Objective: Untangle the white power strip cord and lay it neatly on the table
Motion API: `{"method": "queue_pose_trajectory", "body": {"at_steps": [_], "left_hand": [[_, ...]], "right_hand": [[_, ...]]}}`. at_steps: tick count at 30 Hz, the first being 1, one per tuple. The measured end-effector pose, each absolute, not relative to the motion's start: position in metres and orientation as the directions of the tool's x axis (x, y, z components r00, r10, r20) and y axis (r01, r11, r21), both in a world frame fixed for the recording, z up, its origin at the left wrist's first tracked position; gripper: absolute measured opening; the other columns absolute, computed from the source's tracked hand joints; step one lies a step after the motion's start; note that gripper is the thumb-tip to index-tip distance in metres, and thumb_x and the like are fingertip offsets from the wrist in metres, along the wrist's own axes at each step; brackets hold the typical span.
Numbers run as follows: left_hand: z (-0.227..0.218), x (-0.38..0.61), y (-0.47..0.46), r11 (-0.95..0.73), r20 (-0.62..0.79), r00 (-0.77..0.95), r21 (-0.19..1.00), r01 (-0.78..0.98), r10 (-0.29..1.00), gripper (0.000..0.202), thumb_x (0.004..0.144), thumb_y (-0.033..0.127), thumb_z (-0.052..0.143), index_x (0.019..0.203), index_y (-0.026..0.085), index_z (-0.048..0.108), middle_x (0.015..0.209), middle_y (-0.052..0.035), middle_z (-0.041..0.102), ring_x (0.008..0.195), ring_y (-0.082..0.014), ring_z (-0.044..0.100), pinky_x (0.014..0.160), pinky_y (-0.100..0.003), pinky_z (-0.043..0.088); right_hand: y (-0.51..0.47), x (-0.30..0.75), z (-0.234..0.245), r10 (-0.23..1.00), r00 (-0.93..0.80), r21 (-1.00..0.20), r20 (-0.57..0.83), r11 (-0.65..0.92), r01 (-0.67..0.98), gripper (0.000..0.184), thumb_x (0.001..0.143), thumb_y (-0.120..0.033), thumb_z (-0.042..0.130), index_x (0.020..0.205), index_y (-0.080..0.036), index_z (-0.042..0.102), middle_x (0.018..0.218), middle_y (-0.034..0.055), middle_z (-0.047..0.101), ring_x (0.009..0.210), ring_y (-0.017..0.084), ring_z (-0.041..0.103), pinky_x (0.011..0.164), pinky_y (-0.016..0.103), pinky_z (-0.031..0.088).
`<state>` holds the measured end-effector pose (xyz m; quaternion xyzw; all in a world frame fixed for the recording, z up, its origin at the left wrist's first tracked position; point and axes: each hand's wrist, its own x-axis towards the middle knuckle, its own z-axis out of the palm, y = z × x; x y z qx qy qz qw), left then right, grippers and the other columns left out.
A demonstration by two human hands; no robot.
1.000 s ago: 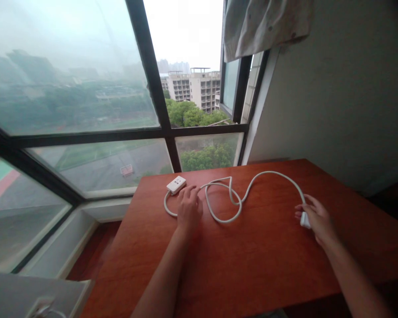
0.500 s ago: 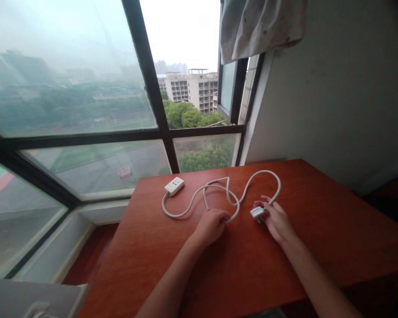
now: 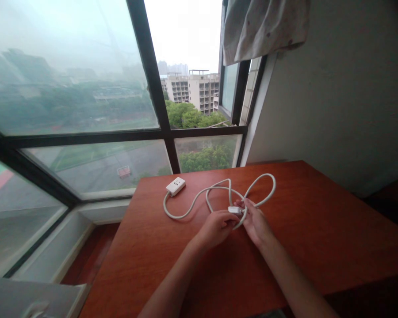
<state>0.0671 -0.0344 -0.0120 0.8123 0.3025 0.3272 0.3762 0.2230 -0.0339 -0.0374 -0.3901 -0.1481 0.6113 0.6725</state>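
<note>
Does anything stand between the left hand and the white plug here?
Nothing visible does: the left hand is close by, its fingers just below the plug in the picture. On the plug's other side, a strand of white cord crosses in front of the right hand.

On reddish-brown flat wooden table [image 3: 318, 229]: far left, white rectangular plastic socket block [image 3: 175, 186] | from block's near end rightward — looped slender white plastic cable [image 3: 175, 217] | between left hand [image 3: 217, 226] and right hand [image 3: 254, 221] — white boxy plastic plug [image 3: 234, 210] | behind table: dark-barred glass window [image 3: 165, 131] | right of window: flat grey wall [image 3: 331, 97]
</note>
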Motion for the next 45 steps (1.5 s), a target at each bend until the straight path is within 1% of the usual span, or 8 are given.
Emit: {"method": "queue_pose_trajectory", "body": {"at_steps": [7,10,14,21,25,30,40,45], "left_hand": [[-0.02,0.064,-0.033,-0.56,0.386,0.433,0.714,0.42,0.815,0.02,0.079,0.012,0.055,0.095,0.02,0.065,0.098,-0.0061,0.061,0.089,-0.0165,0.059,0.081,-0.029,0.047],[-0.022,0.063,-0.032,-0.492,0.358,0.368,0.778,0.389,0.858,0.04,0.074,0.018,0.067,0.112,0.021,0.057,0.111,-0.0073,0.059,0.103,-0.0204,0.057,0.089,-0.033,0.046],[-0.024,0.064,-0.03,-0.364,0.214,0.49,0.902,0.233,0.845,0.05,0.077,0.019,0.065,0.124,0.02,0.049,0.106,-0.0055,0.065,0.088,-0.0164,0.062,0.078,-0.028,0.05],[-0.03,0.067,-0.024,-0.268,0.173,0.412,0.946,0.183,0.894,0.023,0.082,0.026,0.062,0.101,0.015,0.063,0.091,-0.005,0.068,0.079,-0.0151,0.061,0.071,-0.025,0.047],[-0.032,0.066,-0.021,-0.209,0.151,0.385,0.971,0.114,0.911,0.024,0.075,0.028,0.069,0.093,0.013,0.063,0.085,-0.0042,0.067,0.076,-0.0146,0.061,0.069,-0.024,0.047],[-0.025,0.058,-0.015,-0.099,0.124,0.342,0.991,-0.09,0.931,0.032,0.069,0.029,0.076,0.091,0.013,0.06,0.085,-0.0052,0.066,0.076,-0.0146,0.062,0.07,-0.025,0.049],[0.018,0.006,-0.002,-0.235,0.217,-0.114,0.956,-0.178,0.97,0.039,0.065,0.031,0.078,0.099,0.016,0.065,0.089,-0.0037,0.066,0.082,-0.0151,0.064,0.073,-0.023,0.05],[0.027,-0.022,0.005,-0.294,0.197,-0.296,0.896,-0.332,0.935,0.04,0.068,0.033,0.076,0.102,0.016,0.064,0.092,-0.0038,0.065,0.082,-0.0141,0.065,0.075,-0.024,0.052]], "right_hand": [[-0.04,0.216,-0.026,0.942,0.205,-0.704,-0.267,-0.045,-0.709,0.048,0.054,-0.003,0.068,0.097,-0.022,0.057,0.086,-0.0022,0.07,0.089,0.017,0.068,0.074,0.024,0.057],[-0.042,0.216,-0.022,0.952,0.172,-0.7,-0.251,-0.056,-0.712,0.045,0.056,-0.003,0.062,0.097,-0.022,0.057,0.09,-0.0017,0.07,0.087,0.017,0.068,0.074,0.027,0.057],[-0.046,0.215,-0.02,0.978,0.086,-0.732,-0.189,-0.082,-0.676,0.042,0.059,-0.008,0.06,0.098,-0.022,0.059,0.098,0.0002,0.069,0.089,0.018,0.067,0.075,0.029,0.057],[-0.051,0.217,-0.021,0.983,0.063,-0.765,-0.17,-0.091,-0.638,0.055,0.058,-0.007,0.058,0.11,-0.024,0.056,0.098,-0.001,0.068,0.085,0.017,0.066,0.072,0.027,0.056],[-0.049,0.217,-0.021,0.972,0.109,-0.792,-0.207,-0.101,-0.602,0.058,0.058,-0.008,0.059,0.113,-0.024,0.055,0.098,-0.0005,0.068,0.086,0.017,0.065,0.072,0.027,0.055],[-0.047,0.221,-0.03,0.94,0.285,-0.894,-0.187,-0.043,-0.446,0.07,0.058,-0.014,0.069,0.124,-0.024,0.048,0.103,-0.0002,0.067,0.099,0.018,0.063,0.087,0.029,0.052],[-0.051,0.242,-0.036,0.888,0.448,-0.946,-0.104,0.051,-0.321,0.084,0.059,-0.019,0.074,0.134,-0.029,0.037,0.115,0.0015,0.058,0.106,0.019,0.059,0.092,0.033,0.05],[-0.052,0.252,-0.033,0.869,0.489,-0.886,-0.083,0.16,-0.434,0.068,0.06,-0.019,0.073,0.122,-0.031,0.047,0.113,-0.0001,0.056,0.1,0.019,0.063,0.079,0.032,0.058]]}}
